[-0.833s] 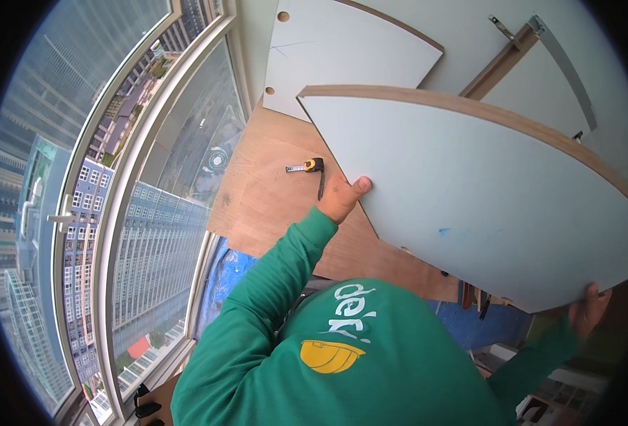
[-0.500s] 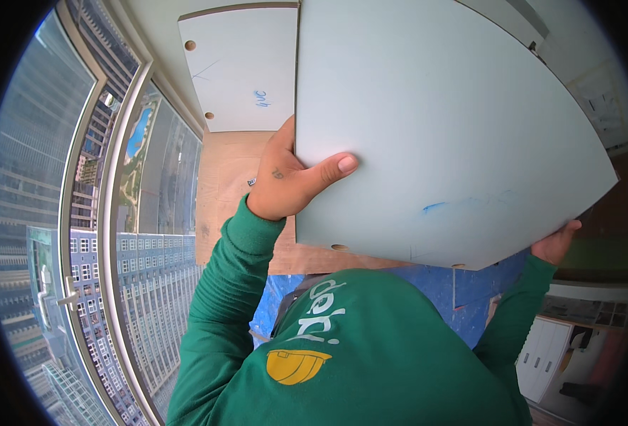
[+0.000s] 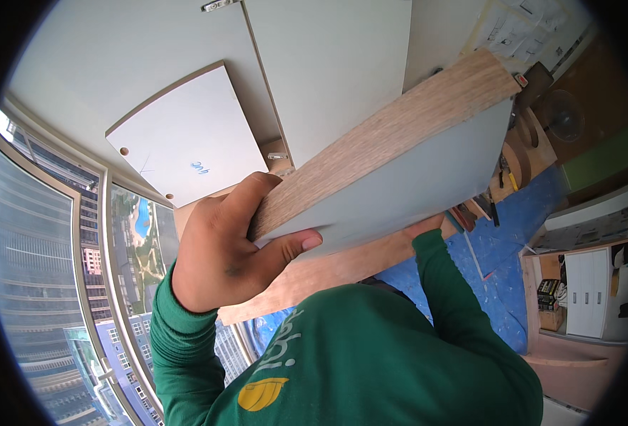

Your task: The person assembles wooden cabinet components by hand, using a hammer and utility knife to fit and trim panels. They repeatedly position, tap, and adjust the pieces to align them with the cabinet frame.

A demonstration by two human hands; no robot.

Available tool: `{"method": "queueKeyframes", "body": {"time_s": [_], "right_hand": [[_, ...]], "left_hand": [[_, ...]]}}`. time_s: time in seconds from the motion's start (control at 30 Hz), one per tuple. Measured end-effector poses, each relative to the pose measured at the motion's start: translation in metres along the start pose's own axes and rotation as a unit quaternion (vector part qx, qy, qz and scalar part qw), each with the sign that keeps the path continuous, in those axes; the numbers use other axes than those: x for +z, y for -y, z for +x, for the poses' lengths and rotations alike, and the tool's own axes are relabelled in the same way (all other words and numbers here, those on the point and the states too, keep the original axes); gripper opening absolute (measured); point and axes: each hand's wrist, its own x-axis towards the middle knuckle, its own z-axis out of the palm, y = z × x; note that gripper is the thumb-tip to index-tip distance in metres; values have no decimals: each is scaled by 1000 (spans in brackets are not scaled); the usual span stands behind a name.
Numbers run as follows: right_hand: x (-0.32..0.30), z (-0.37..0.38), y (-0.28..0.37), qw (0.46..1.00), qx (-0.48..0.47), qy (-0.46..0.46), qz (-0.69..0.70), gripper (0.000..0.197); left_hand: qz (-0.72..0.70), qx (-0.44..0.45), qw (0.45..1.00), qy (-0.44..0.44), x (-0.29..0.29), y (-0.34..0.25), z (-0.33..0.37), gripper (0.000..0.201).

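A large cabinet panel (image 3: pixel 399 181), pale grey on its face and wood-grained along the upper side, is tilted in front of me. My left hand (image 3: pixel 221 245) grips its left end, with the thumb on the grey face and the fingers over the wood-grained side. Below the panel's lower edge, my right hand (image 3: pixel 427 226) holds it from underneath; most of those fingers are hidden. Behind my left hand leans a smaller white panel (image 3: pixel 186 138) with two round holes and a blue handwritten mark.
Tall pale cabinet doors (image 3: pixel 335 64) stand ahead. A brown board (image 3: pixel 307 280) lies beneath the panel, above blue floor sheeting (image 3: pixel 481 284). Hand tools (image 3: pixel 505 174) rest at the right, near a fan (image 3: pixel 562 113). Windows (image 3: pixel 44 234) run along the left; a white cabinet (image 3: pixel 589 295) stands lower right.
The large panel has tipped from facing me to a steep slant, showing its wood-grained side. My left hand moved left and down; my right hand moved left and under the panel.
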Motion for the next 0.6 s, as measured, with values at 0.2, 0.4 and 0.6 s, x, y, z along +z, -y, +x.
{"method": "queueKeyframes", "body": {"time_s": [0.2,0.4,0.6], "right_hand": [[-93,41,-19,929,270,-121,-223,66],[-205,46,31,782,333,-81,-521,60],[-271,57,75,708,320,-26,-628,38]], "left_hand": [[164,-41,980,102,54,-42,36,39],[258,-55,954,141,114,-28,56,30],[291,-88,940,156,148,-13,51,25]]}}
